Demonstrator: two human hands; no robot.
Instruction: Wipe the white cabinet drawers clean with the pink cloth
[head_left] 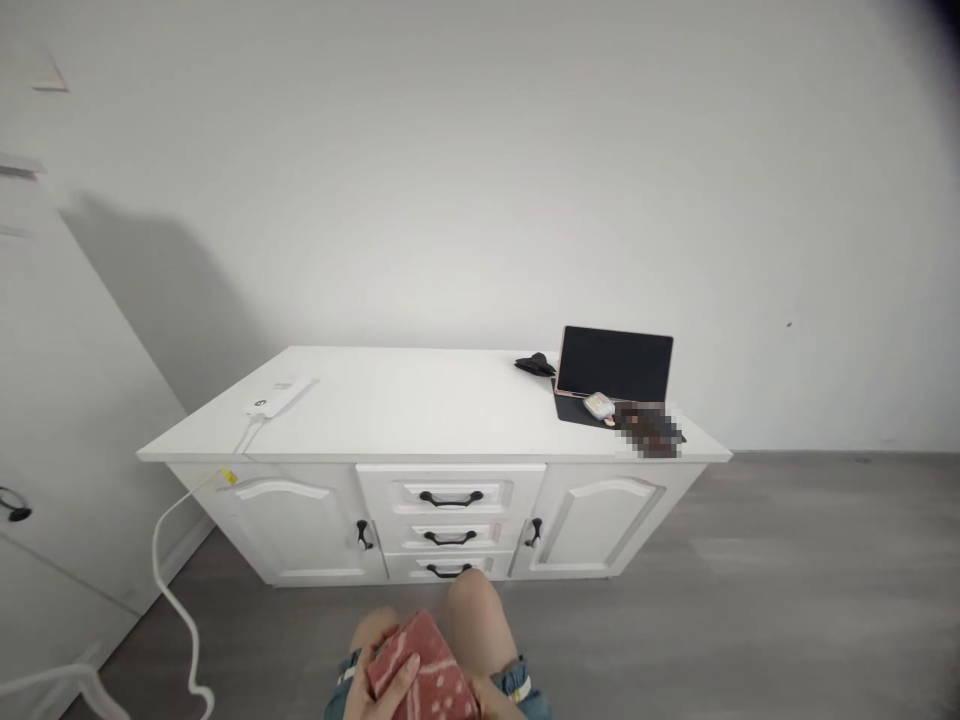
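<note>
A red folded cloth (424,665) with white lines and dots rests above my lap, at the bottom centre of the head view. My left hand (375,685) grips its left side, thumb across the top face and fingers along the far edge. At the lower right edge of the cloth is my right hand (493,702), closed against it; most of its fingers are hidden and the frame's bottom cuts it off. The cloth's lower part is also out of frame.
In front stands a white cabinet (420,410) with drawers and doors. On it are a tablet (615,362) propped on a dark cover, a small white case (598,405), a black folded item (535,365) and a white power strip (277,397). Its cord (176,600) hangs at left.
</note>
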